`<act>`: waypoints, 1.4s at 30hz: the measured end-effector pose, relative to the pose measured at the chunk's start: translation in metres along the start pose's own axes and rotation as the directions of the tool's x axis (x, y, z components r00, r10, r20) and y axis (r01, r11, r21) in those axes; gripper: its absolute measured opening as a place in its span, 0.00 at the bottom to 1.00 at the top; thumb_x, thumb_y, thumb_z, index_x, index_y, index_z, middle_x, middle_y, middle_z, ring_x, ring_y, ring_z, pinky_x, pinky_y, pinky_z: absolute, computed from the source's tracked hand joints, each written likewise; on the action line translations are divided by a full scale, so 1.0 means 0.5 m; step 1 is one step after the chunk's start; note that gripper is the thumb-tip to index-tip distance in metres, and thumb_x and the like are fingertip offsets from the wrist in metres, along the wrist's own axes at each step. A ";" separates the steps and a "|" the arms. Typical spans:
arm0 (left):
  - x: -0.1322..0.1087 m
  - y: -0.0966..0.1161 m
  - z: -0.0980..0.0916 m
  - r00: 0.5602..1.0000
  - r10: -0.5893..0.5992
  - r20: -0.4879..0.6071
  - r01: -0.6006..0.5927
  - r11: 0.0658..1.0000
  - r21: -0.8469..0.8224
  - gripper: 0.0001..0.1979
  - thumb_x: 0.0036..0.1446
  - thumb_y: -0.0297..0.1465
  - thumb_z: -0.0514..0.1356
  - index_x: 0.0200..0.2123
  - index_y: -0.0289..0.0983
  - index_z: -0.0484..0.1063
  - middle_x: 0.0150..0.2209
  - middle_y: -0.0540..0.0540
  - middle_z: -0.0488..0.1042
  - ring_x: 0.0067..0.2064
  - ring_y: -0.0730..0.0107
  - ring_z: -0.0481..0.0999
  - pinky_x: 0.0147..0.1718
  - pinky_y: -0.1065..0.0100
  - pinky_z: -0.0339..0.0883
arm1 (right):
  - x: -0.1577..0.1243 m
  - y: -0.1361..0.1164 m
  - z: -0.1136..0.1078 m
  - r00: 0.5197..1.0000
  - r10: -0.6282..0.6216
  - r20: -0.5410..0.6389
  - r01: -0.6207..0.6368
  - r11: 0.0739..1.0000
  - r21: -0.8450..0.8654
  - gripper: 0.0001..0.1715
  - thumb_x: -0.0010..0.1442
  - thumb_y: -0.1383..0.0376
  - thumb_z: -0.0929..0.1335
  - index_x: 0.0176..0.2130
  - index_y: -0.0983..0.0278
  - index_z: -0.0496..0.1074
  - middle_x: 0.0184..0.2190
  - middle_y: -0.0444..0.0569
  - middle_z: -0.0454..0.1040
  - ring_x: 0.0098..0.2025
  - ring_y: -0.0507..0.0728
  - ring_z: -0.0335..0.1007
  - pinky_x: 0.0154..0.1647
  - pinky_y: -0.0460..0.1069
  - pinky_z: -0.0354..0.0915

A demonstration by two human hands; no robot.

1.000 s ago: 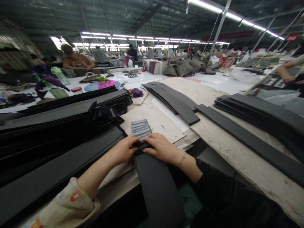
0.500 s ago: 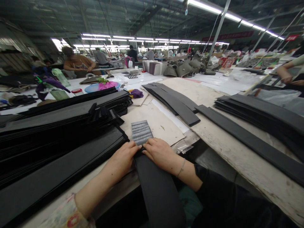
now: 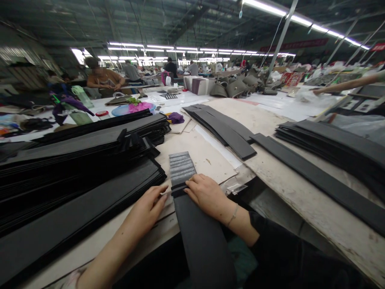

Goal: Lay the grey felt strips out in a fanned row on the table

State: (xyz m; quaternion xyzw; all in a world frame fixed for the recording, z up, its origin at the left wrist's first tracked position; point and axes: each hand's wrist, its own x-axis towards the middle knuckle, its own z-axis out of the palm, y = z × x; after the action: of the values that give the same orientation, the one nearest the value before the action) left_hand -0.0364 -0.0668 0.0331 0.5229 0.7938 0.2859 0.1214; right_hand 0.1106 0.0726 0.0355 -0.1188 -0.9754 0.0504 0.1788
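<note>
Our left hand (image 3: 150,206) is just left of the strip (image 3: 200,237), its thumb and forefinger drawn close together. We cannot tell whether they pinch anything or touch the strip's edge. Our right hand (image 3: 209,196) holds the strip at its black band (image 3: 179,189), fingers over the band's right end and thumb on the near side. A bracelet (image 3: 234,212) circles that wrist.

We see the strip run from the bottom of our view up over the table's front edge, its ribbed grey end (image 3: 182,164) lying flat on the pale board (image 3: 207,154) beyond the band.

To our left, near the left hand, lies a deep stack (image 3: 90,214) of dark pieces, with another stack (image 3: 99,138) behind it. Ahead of us, past the ribbed end, loose strips (image 3: 221,128) overlap on the table, and a long strip (image 3: 315,178) slants away to our right, beside a further stack (image 3: 337,140).

Farther off we find a purple cloth (image 3: 176,117), a pink bag (image 3: 141,106) on a blue tray (image 3: 118,111), and a red-lidded jar (image 3: 102,115). At far right, another person's arm (image 3: 345,85) stretches over clear plastic (image 3: 306,95); at far left, a co-worker (image 3: 105,79) bends over a table.
</note>
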 end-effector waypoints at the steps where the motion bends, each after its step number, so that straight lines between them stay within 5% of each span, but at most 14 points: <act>1: 0.001 0.003 0.002 0.999 -0.037 -0.014 0.037 0.999 -0.009 0.19 0.55 0.40 0.49 0.44 0.35 0.68 0.42 0.42 0.72 0.45 0.62 0.70 0.46 0.63 0.64 | 0.000 0.000 0.000 1.000 0.004 -0.002 -0.004 1.000 0.003 0.13 0.62 0.62 0.60 0.38 0.66 0.70 0.33 0.50 0.68 0.39 0.57 0.63 0.42 0.50 0.62; 15: 0.025 0.022 0.025 0.977 -0.213 -0.014 0.205 0.956 -0.211 0.18 0.44 0.44 0.58 0.32 0.36 0.68 0.30 0.48 0.72 0.30 0.67 0.71 0.32 0.66 0.64 | -0.008 0.013 0.020 0.996 0.061 -0.068 -0.050 0.987 0.150 0.18 0.60 0.60 0.62 0.48 0.64 0.65 0.44 0.53 0.68 0.49 0.57 0.61 0.50 0.54 0.59; 20: 0.032 0.038 0.017 0.938 -0.323 0.126 0.337 0.768 -0.545 0.21 0.41 0.45 0.61 0.33 0.35 0.66 0.26 0.51 0.67 0.25 0.75 0.66 0.22 0.73 0.58 | -0.011 0.016 0.026 0.995 0.061 -0.084 -0.046 0.984 0.171 0.21 0.60 0.60 0.61 0.51 0.66 0.63 0.47 0.53 0.68 0.50 0.57 0.61 0.53 0.54 0.57; 24: 0.057 0.047 0.005 0.894 -0.391 0.221 0.443 0.691 -0.571 0.26 0.41 0.53 0.56 0.29 0.34 0.66 0.23 0.53 0.63 0.21 0.79 0.61 0.16 0.76 0.47 | -0.014 0.016 0.025 0.995 0.045 -0.089 -0.030 0.986 0.166 0.21 0.60 0.59 0.61 0.50 0.66 0.63 0.47 0.53 0.69 0.50 0.58 0.61 0.53 0.55 0.56; 31: 0.091 0.036 -0.006 0.862 -0.365 0.353 0.489 0.781 -0.387 0.23 0.38 0.51 0.59 0.23 0.35 0.65 0.14 0.57 0.55 0.17 0.80 0.52 0.17 0.74 0.42 | -0.015 0.016 0.025 0.993 0.041 -0.107 -0.023 0.986 0.166 0.20 0.60 0.59 0.61 0.50 0.65 0.63 0.47 0.53 0.69 0.50 0.58 0.61 0.53 0.55 0.56; 37: 0.087 0.016 0.007 0.967 -0.167 0.190 0.219 0.928 -0.302 0.19 0.44 0.47 0.56 0.22 0.35 0.66 0.21 0.52 0.65 0.26 0.73 0.63 0.28 0.70 0.56 | -0.014 0.016 0.023 0.996 0.043 -0.085 -0.029 0.987 0.161 0.20 0.61 0.59 0.60 0.50 0.66 0.64 0.46 0.53 0.69 0.49 0.58 0.61 0.53 0.55 0.56; 42: 0.103 0.023 0.002 0.953 -0.136 0.271 0.203 0.950 -0.236 0.20 0.47 0.47 0.54 0.25 0.34 0.70 0.23 0.50 0.69 0.27 0.69 0.65 0.28 0.69 0.57 | -0.016 0.015 0.024 0.994 0.055 -0.094 -0.039 0.986 0.161 0.23 0.61 0.59 0.61 0.52 0.67 0.62 0.47 0.54 0.69 0.50 0.58 0.61 0.54 0.56 0.56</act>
State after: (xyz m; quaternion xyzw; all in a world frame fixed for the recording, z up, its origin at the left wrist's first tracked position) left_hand -0.0492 -0.0168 0.0444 0.4635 0.7697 0.3078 0.3130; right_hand 0.1153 0.0773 0.0206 -0.1297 -0.9551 0.1265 0.2344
